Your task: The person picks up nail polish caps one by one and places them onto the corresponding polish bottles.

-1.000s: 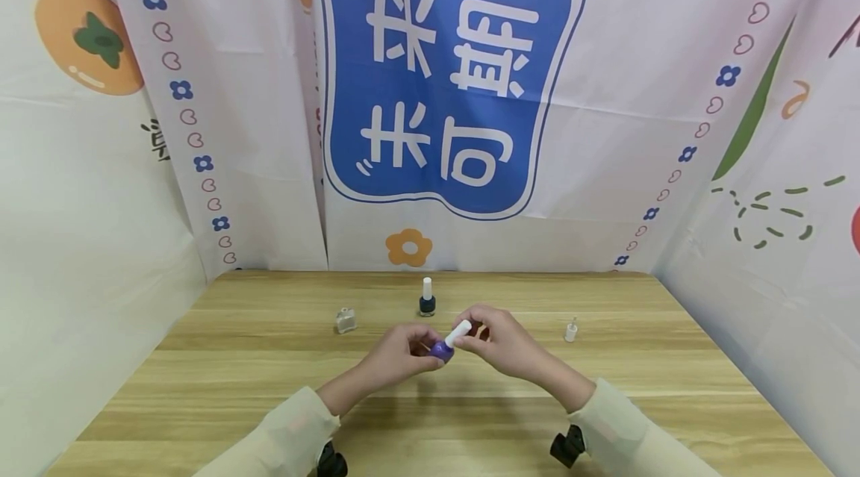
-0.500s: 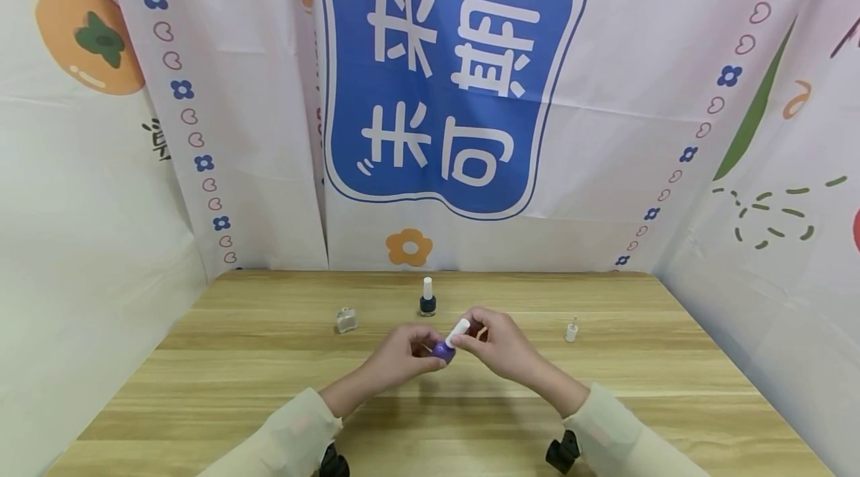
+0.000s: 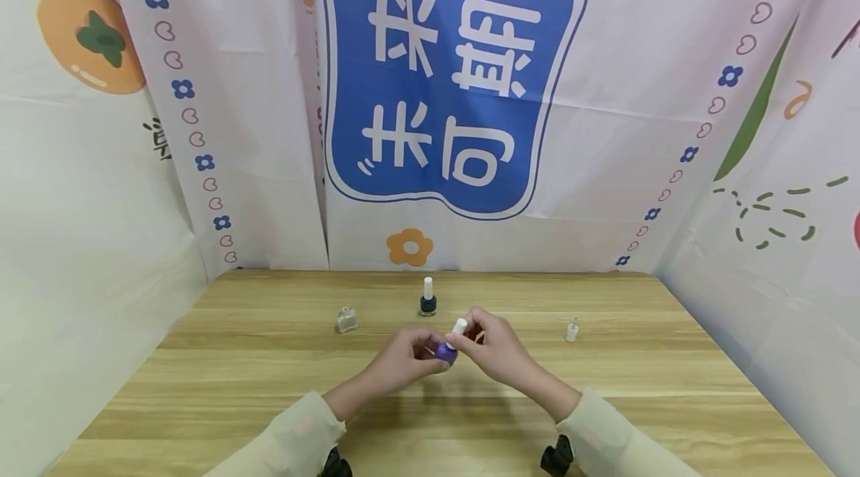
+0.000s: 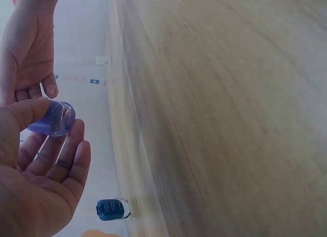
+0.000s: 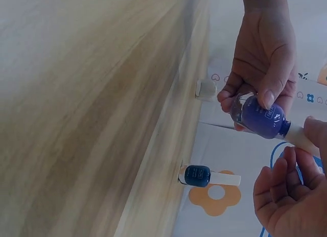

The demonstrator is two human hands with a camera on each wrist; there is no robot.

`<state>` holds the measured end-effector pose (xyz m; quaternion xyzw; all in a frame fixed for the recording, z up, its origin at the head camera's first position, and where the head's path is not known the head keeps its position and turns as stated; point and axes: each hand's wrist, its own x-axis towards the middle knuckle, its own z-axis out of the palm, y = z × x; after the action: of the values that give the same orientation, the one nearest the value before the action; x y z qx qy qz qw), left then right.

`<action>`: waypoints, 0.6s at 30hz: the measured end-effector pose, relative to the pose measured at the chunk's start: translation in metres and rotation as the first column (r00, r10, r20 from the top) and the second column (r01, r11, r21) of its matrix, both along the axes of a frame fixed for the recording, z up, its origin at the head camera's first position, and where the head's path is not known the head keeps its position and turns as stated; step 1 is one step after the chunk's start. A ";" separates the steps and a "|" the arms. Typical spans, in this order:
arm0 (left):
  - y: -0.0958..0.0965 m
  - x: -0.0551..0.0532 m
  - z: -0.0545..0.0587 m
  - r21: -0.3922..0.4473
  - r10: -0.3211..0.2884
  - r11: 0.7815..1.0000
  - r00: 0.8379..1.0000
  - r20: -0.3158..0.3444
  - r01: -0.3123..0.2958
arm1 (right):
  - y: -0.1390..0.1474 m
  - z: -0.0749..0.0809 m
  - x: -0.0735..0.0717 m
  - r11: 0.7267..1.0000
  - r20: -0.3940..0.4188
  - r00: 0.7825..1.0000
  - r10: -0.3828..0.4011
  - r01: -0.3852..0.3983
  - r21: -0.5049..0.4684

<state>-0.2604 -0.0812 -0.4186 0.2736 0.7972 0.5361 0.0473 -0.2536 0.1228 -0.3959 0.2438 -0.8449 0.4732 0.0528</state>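
A purple nail polish bottle with a white cap is held above the table, tilted. My left hand grips the glass body between thumb and fingers; the left wrist view shows the thumb on the bottle. With its thumb and fingers, my right hand pinches the white cap, which the right wrist view shows sitting on the bottle's neck. Behind the hands stands a dark teal nail polish bottle, upright with a white cap.
On the wooden table, a small clear glass bottle without a cap stands to the left. A white cap with its brush pointing up stands to the right. Printed cloth hangs behind the table and at both sides.
The purple bottle and its cap have tipped more upright. My right hand has shifted slightly left, and my left hand a little right, with both keeping their hold.
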 end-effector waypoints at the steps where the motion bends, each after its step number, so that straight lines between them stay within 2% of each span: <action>1: 0.000 0.000 0.000 0.000 0.001 1.000 1.000 0.007 -0.001 | -0.001 0.005 0.003 1.000 0.001 1.000 0.004 -0.004 -0.002; 7: -0.001 0.000 0.003 0.021 -0.012 1.000 0.998 0.055 0.011 | 0.003 0.016 0.000 0.996 0.057 0.995 0.086 -0.086 -0.012; 8: -0.001 0.001 0.003 0.024 -0.015 1.000 0.998 0.064 0.014 | 0.005 0.013 -0.004 0.994 0.069 0.992 0.110 -0.109 -0.017; 14: -0.002 0.002 0.006 0.032 -0.037 0.999 0.994 0.106 0.034 | 0.012 0.016 -0.009 0.962 0.098 0.958 0.270 -0.264 -0.070; 18: -0.002 0.002 0.006 0.050 -0.049 0.998 0.991 0.121 0.044 | 0.012 0.017 -0.009 0.955 0.094 0.951 0.294 -0.290 -0.062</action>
<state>-0.2586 -0.0830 -0.4123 0.2599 0.7733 0.5693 0.1019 -0.2626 0.1348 -0.3793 0.3402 -0.7897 0.5075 -0.0552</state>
